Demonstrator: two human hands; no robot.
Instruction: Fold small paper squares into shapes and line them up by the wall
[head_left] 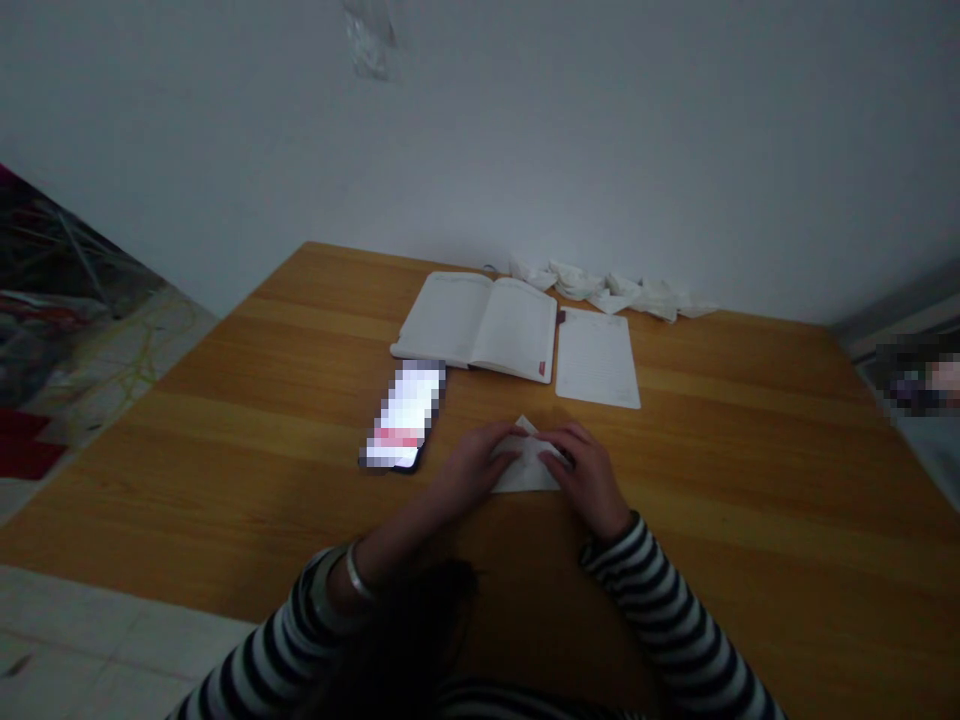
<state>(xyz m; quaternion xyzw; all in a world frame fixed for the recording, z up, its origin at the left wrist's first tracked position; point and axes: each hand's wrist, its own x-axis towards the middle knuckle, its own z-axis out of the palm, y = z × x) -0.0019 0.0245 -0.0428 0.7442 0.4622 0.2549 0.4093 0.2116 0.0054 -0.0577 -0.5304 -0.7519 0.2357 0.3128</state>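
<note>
A small sheet of white paper [529,474], folded to a point at its far end, lies on the wooden table in front of me. My left hand [474,462] grips its left side, thumb and fingers closing on the paper. On the right side, my right hand [583,470] pinches the same paper, its fingertips close to those of the left. The fingers partly cover the folds. Left of my hands lies a phone [405,415] with its screen lit and blurred out.
An open notebook [517,325] lies beyond the phone, with a loose lined sheet [598,360] to its right. Crumpled white tissue [600,288] runs along the table's back edge by the wall [525,130]. The wooden table [750,480] extends to both sides.
</note>
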